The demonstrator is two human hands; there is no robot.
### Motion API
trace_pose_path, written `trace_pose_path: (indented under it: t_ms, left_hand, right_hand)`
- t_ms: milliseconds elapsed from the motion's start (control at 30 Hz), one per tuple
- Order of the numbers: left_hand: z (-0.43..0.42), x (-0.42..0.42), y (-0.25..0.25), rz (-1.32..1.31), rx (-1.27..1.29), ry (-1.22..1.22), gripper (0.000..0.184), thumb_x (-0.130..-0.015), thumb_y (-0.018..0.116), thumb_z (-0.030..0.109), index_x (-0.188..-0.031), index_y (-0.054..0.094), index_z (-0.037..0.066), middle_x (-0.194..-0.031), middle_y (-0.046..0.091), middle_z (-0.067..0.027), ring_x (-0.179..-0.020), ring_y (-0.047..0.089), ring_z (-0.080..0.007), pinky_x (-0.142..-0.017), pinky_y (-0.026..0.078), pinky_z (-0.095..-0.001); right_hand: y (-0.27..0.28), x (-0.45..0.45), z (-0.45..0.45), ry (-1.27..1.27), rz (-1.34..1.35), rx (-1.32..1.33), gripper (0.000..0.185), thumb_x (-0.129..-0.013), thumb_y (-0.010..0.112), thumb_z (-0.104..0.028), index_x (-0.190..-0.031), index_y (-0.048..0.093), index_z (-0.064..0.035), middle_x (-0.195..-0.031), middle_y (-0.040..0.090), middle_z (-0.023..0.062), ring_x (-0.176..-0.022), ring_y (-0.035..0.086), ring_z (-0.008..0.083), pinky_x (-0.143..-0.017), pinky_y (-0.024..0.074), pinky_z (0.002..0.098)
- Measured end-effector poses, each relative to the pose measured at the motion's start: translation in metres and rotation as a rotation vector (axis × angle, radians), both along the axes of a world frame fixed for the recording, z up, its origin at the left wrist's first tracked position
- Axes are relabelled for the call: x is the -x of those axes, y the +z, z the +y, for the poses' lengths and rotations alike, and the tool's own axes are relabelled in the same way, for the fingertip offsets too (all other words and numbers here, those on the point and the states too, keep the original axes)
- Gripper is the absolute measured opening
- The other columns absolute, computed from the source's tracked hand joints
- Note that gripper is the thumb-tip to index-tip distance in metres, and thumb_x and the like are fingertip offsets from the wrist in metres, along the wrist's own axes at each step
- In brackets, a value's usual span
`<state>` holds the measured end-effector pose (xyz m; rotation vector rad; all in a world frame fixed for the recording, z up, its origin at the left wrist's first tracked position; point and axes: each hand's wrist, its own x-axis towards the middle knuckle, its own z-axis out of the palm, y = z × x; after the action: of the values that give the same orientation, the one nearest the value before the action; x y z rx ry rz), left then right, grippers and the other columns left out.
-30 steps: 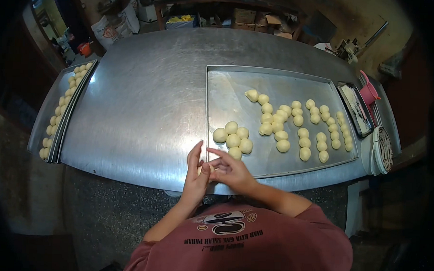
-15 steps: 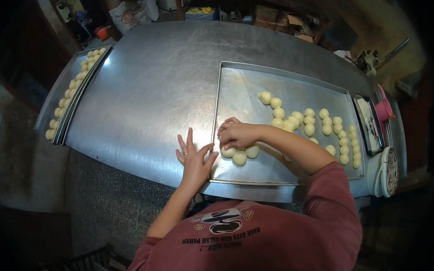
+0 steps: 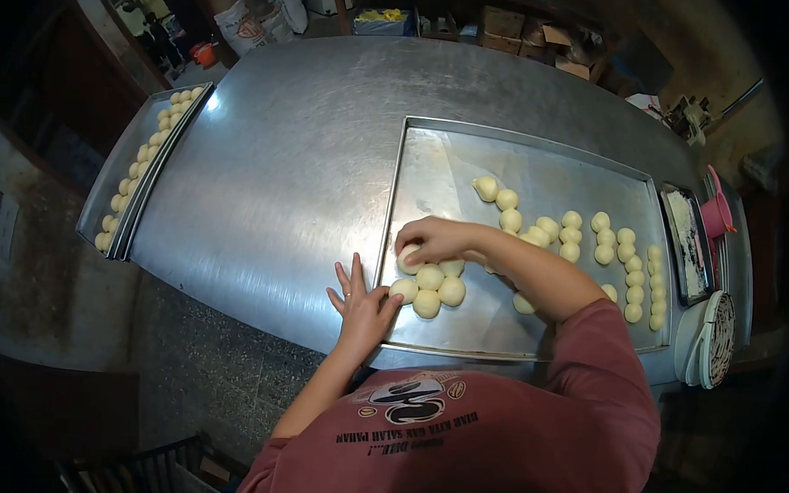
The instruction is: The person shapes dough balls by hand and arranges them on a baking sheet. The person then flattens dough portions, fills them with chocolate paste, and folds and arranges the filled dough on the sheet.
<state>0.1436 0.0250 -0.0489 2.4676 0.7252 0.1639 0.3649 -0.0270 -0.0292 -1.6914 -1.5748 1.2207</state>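
Observation:
My right hand (image 3: 434,239) reaches into the large metal tray (image 3: 521,342), its fingers around a dough ball (image 3: 410,258) at the upper left of a cluster. Several round, pale dough balls (image 3: 429,276) touch each other in that cluster. My left hand (image 3: 362,306) has its fingers spread over the tray's left edge, thumb and index fingertip close beside the leftmost ball (image 3: 403,289) of the cluster. It holds nothing. Rows of dough balls (image 3: 634,278) lie farther right in the tray, some hidden by my right forearm.
Stacked trays with dough balls (image 3: 143,153) stand at the table's (image 3: 285,138) left end. On the right are a dark tray with white stuff (image 3: 688,244), a pink container (image 3: 717,214) and a round whitish container (image 3: 713,340). Boxes (image 3: 504,23) sit beyond the far edge.
My hands parted, and my right hand moved from my left hand into the tray, now with a dough ball at the cluster. My left hand opened and sits at the tray edge. The view has shifted.

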Motion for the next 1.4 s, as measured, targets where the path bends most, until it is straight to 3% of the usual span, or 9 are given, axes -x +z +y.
trace_pose_path:
  t_ms: [100,267,433,567,733,900,1100,1233,1400]
  left_hand:
    - [-0.003,0.001,0.002,0.026,0.001,0.021,0.038,-0.08,0.054,0.034,-0.094,0.061,0.0,-0.138,0.006,-0.0276,-0.123,-0.007,-0.0525,-0.088,0.001,-0.0701]
    - [-0.008,-0.011,-0.001,0.114,-0.186,-0.025,0.042,-0.08,0.055,0.032,-0.108,0.054,0.001,-0.138,0.006,-0.0278,-0.122,-0.006,-0.0547,-0.087,0.003,-0.0707]
    - [0.004,-0.009,0.001,-0.136,-0.276,-0.056,0.059,-0.075,0.061,0.027,-0.124,0.039,0.002,-0.137,0.01,-0.0282,-0.123,0.01,-0.0515,-0.092,0.018,-0.0624]
    - [0.006,-0.002,0.042,-0.185,0.255,-0.262,0.082,-0.068,0.069,0.022,-0.132,0.023,0.003,-0.133,0.017,-0.0282,-0.117,0.033,-0.044,-0.092,0.034,-0.0466]
    - [0.013,-0.023,0.024,-0.007,0.125,-0.355,0.091,-0.061,0.074,0.015,-0.133,0.02,0.003,-0.128,0.025,-0.025,-0.104,0.046,-0.0362,-0.087,0.041,-0.0353]
    - [0.021,-0.045,0.015,0.158,0.221,-0.408,0.095,-0.062,0.073,0.015,-0.135,0.015,0.005,-0.124,0.029,-0.0223,-0.102,0.046,-0.0364,-0.088,0.04,-0.0367]
    - [0.03,-0.047,0.014,0.007,0.37,-0.576,0.096,-0.064,0.072,0.018,-0.136,0.011,0.006,-0.122,0.031,-0.0206,-0.101,0.046,-0.0359,-0.087,0.04,-0.0355]
    - [0.02,-0.044,0.006,0.08,0.267,-0.619,0.093,-0.065,0.072,0.019,-0.136,0.014,0.005,-0.127,0.029,-0.0217,-0.097,0.049,-0.035,-0.085,0.041,-0.0344]
    - [0.023,-0.041,0.066,0.209,0.027,-0.562,0.076,-0.069,0.069,0.014,-0.131,0.028,0.003,-0.133,0.026,-0.0202,-0.091,0.052,-0.0297,-0.079,0.044,-0.0299]
  right_hand:
    - [-0.001,-0.009,-0.004,-0.117,0.292,0.139,0.019,-0.076,0.058,-0.011,-0.094,0.059,-0.0065,-0.091,0.057,0.0052,-0.082,0.053,0.0197,-0.074,0.0419,0.0288]
    - [-0.011,0.006,-0.007,0.127,-0.035,-0.02,0.031,-0.076,0.058,-0.01,-0.107,0.055,-0.0095,-0.106,0.052,0.0087,-0.083,0.052,0.0209,-0.075,0.0416,0.028]
    - [0.032,0.006,-0.046,-0.159,-0.205,-0.161,0.062,-0.072,0.064,-0.017,-0.128,0.037,-0.0149,-0.125,0.036,0.0131,-0.091,0.05,0.0227,-0.078,0.0414,0.0288]
    - [0.053,0.015,-0.083,-0.16,-0.313,0.204,0.094,-0.064,0.071,-0.026,-0.137,0.013,-0.0175,-0.134,0.018,0.0158,-0.102,0.046,0.0256,-0.083,0.0407,0.0307]
    - [0.0,0.026,-0.077,-0.184,-0.242,0.083,0.106,-0.057,0.076,-0.031,-0.138,0.009,-0.0168,-0.133,0.018,0.0176,-0.106,0.043,0.0306,-0.085,0.0403,0.0323]
    - [0.006,0.048,-0.067,-0.263,-0.144,0.121,0.098,-0.057,0.076,-0.022,-0.136,0.018,-0.0138,-0.128,0.025,0.0158,-0.107,0.041,0.0331,-0.085,0.0404,0.0329]
    - [0.009,0.051,-0.085,-0.408,0.088,0.05,0.094,-0.057,0.074,-0.018,-0.135,0.021,-0.0143,-0.126,0.028,0.0141,-0.107,0.042,0.0313,-0.085,0.0407,0.0336]
    - [-0.007,0.076,-0.102,-0.502,-0.15,0.025,0.088,-0.061,0.073,-0.024,-0.134,0.025,-0.0167,-0.127,0.029,0.0148,-0.106,0.043,0.0309,-0.084,0.0412,0.0348]
    - [0.011,0.093,-0.126,-0.791,-0.618,-0.127,0.081,-0.065,0.07,-0.032,-0.133,0.027,-0.0194,-0.13,0.025,0.0186,-0.103,0.045,0.0327,-0.087,0.0388,0.0378]
